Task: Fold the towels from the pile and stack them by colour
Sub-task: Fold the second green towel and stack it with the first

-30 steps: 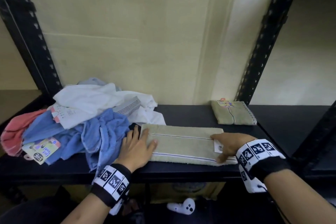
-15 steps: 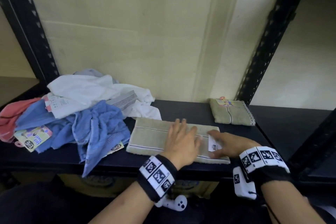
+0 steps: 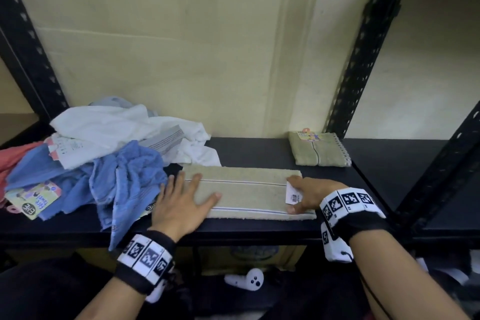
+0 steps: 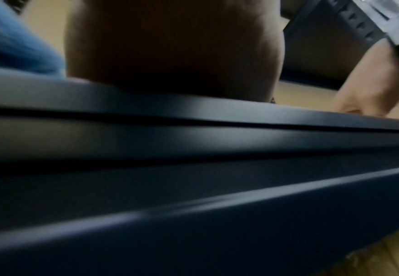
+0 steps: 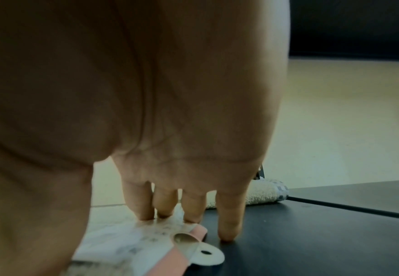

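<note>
A beige towel with thin stripes lies folded into a long strip on the dark shelf. My left hand lies flat on the strip's left end, fingers spread. My right hand presses the right end with straight fingers on the towel's paper label; the little finger touches the shelf. A second beige towel, folded small, sits at the back right and shows behind my fingers as a folded towel edge. The left wrist view shows only my palm and the shelf edge.
The unfolded pile sits at the left: a white towel on top, a blue towel hanging over the shelf's front edge, a pink one at the far left. Black uprights frame the bay. A white controller lies below.
My left hand slid along the strip to its middle, then back to the left end. The right hand stayed on the label end.
</note>
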